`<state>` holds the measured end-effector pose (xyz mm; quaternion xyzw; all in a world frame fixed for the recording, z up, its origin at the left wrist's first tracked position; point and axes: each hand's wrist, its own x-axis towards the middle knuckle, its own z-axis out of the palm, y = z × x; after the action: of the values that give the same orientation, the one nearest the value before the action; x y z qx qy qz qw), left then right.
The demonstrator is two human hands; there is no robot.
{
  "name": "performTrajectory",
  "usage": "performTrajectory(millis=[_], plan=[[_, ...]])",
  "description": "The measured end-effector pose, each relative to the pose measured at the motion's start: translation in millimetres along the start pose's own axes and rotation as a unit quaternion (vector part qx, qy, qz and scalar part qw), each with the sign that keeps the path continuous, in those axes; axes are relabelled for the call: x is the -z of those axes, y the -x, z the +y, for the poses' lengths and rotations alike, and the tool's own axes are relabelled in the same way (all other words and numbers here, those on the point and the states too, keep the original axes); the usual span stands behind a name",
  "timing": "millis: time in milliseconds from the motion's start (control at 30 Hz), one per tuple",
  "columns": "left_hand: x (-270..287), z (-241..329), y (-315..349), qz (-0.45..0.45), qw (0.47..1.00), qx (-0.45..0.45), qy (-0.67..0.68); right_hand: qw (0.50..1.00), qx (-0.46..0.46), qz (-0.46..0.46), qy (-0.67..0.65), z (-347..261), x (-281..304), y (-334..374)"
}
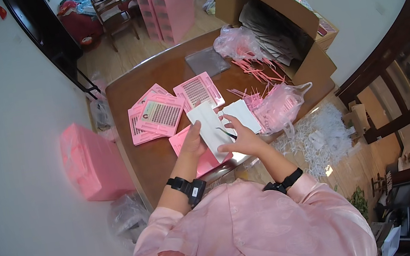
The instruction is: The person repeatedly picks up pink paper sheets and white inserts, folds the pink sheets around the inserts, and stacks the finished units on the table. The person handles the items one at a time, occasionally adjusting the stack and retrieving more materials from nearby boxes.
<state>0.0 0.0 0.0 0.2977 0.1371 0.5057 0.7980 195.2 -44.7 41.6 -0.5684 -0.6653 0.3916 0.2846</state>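
While the left hand (195, 138) grips a white slab (207, 130), the right hand (242, 140) holds dark tweezers (227, 134) at its right edge.
The slab is above a pink tray (204, 165) on the wooden table (139, 74); beyond lie patterned pink trays (161, 114), and rightward, a plastic bag (280, 110).

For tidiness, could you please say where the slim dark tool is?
Mid-picture in the head view, the slim dark tool is in the right hand, near the white sheet.
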Motion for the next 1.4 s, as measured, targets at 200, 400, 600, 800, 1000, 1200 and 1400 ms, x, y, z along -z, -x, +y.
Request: performTrajectory(millis=[200,400,600,800,1000,1200,1400], plan=[[7,12,27,-0.077,0.996,0.046,-0.002,0.994,0.041,0.061,0.083,-25,2,-7],[-6,17,53,-0.015,0.999,0.022,-0.04,0.991,0.075,-0.085,0.065,-42,-14,5],[6,50,76,-0.004,0.998,-0.009,-0.062,0.816,-0.085,-0.378,0.43,7,17,84],[-16,54,98,-0.036,0.999,-0.01,-0.032,0.974,0.086,0.025,0.208,-21,4,78],[-35,63,112,-0.056,0.994,-0.048,-0.084,0.967,0.134,0.156,0.148,-89,-38,38],[-33,67,130,-0.049,0.997,-0.047,-0.029,0.968,0.114,0.15,0.167,-96,-50,36],[-27,67,134,-0.023,0.997,-0.064,-0.047,0.955,0.195,0.104,0.197,-103,-55,42]])
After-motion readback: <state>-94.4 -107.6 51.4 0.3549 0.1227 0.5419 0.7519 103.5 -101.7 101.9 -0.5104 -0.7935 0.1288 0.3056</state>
